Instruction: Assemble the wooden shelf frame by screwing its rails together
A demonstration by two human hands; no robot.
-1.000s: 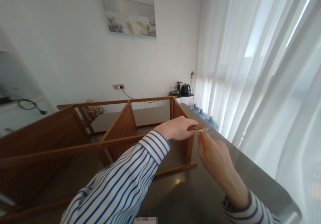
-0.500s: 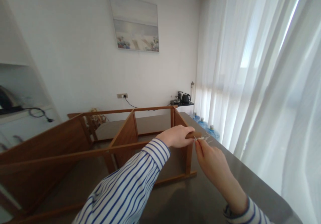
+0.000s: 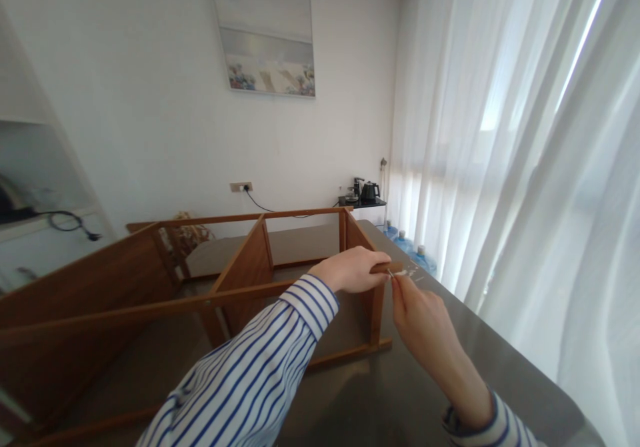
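A brown wooden shelf frame lies on its side on the grey table. My left hand is closed round the right end of its near upper rail; the rail's wooden end sticks out past my fingers. Just beside that end, my right hand pinches a thin, shiny metal piece between thumb and fingertips. Its tip meets the wood near my left fingers. Most of the piece is hidden, so its kind cannot be made out.
Small pale bits lie on the table beyond my right hand. Several blue water bottles stand past the table's right edge, by the white curtains. A kettle sits on a black-topped stand at the back.
The view has tilted and shifted slightly. Both hands stay at the rail end; the thin metal piece and my right fingers have turned or shifted very little.
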